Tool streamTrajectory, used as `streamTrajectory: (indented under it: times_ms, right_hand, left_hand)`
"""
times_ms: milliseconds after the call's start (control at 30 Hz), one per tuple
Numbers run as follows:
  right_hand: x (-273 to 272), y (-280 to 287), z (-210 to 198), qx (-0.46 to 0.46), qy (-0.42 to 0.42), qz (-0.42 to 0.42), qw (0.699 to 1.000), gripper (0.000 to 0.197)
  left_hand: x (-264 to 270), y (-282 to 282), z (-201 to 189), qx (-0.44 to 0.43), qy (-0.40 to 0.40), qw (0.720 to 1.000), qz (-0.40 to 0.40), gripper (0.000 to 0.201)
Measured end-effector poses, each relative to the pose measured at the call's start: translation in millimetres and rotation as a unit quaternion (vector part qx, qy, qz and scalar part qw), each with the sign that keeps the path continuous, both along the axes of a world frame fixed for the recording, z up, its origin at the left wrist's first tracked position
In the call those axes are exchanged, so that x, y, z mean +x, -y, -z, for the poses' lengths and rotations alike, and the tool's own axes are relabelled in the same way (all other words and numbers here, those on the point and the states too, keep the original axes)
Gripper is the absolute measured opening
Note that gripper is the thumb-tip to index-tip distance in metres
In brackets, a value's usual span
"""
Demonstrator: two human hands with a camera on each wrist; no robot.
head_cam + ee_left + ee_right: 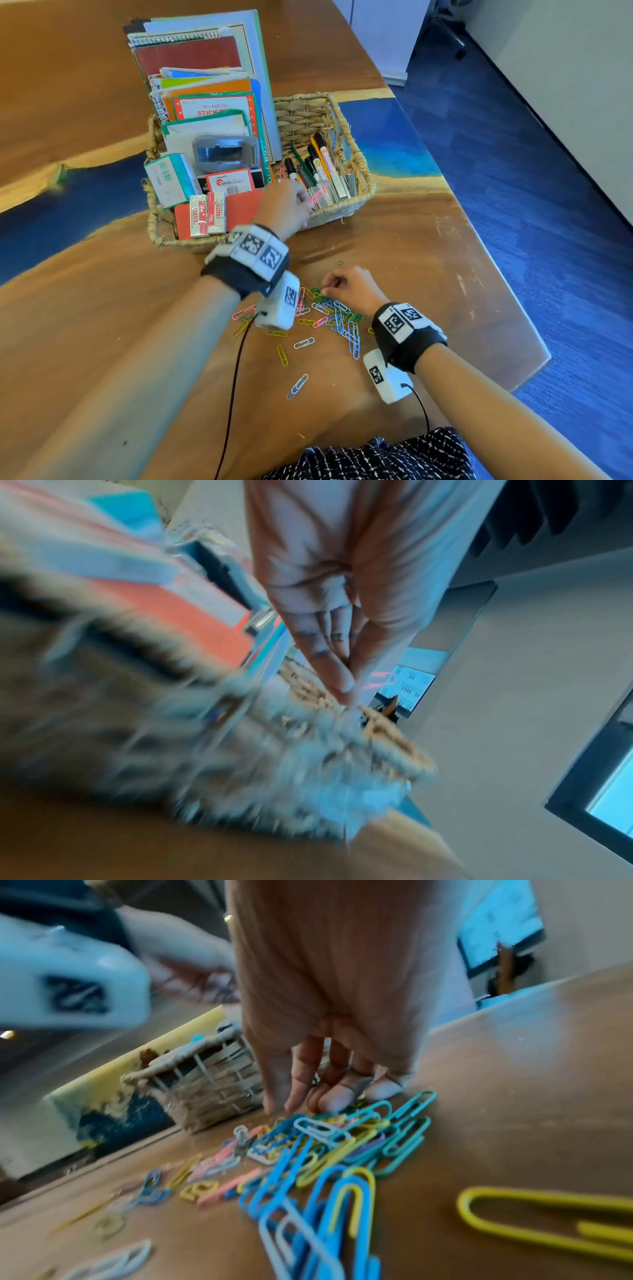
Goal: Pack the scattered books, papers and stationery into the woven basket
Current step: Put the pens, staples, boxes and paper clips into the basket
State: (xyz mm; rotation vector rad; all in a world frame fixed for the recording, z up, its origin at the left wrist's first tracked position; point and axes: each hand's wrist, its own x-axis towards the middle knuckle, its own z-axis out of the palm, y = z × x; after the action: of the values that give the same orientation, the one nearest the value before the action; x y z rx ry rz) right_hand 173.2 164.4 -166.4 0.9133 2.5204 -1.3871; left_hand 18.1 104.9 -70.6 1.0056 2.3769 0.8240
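On the glossy wooden table (411,246), with its blue resin streak, stands the woven basket (359,185), a rectangular tub of coarse, fraying straw-coloured plaits. Its left part is crammed with upright notebooks (191,54), some spiral-bound, flat card folders, small boxes and two wrapped erasers (207,214) lying on a red pad. Its right part holds slim, round markers (320,154) leaning against the far wall beside strips of metal staples.

Over the basket's near right rim, the left hand (287,205) reaches in, fingers brought together to a point; pink paper clips (320,192) show blurred just beyond the fingertips, and I cannot tell whether it grips them or has let them go.

Nearer the person, thin bent-wire paper clips (337,317) in blue, yellow, pink, green and white lie in a loose heap, with strays spread around it. At the heap's far edge the right hand (349,284) sits, fingertips (337,1096) curled down onto the clips and pinching at them.
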Motion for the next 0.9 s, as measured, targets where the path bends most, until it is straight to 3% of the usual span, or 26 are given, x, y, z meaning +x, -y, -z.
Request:
streamTrajectory:
  times_ms: [233, 367, 433, 567, 800, 900]
  right_hand:
    - [0, 8, 2, 0.096, 0.055, -0.090, 0.990, 0.019]
    - [1, 10, 3, 0.078, 0.047, -0.071, 0.993, 0.004]
    - [3, 10, 3, 0.067, 0.040, -0.054, 0.996, 0.003]
    - [6, 8, -1, 0.041, 0.012, -0.009, 0.999, 0.015]
    - [8, 2, 1, -0.003, -0.022, 0.027, 0.999, 0.016]
    - [7, 2, 0, -0.015, -0.033, 0.019, 0.999, 0.017]
  left_hand:
    - [-56, -46, -22, -0.052, -0.050, 0.995, -0.070, 0.022]
    - [-56, -43, -17, -0.065, -0.063, 0.992, -0.087, 0.018]
    - [-49, -35, -13, -0.014, -0.052, 0.995, -0.090, 0.018]
    - [-12, -1, -8, 0.056, 0.013, 0.998, -0.017, 0.011]
    - [35, 39, 39, -0.103, 0.078, 0.986, 0.110, 0.017]
    - [46, 43, 58, -0.131, 0.084, 0.983, 0.099, 0.015]
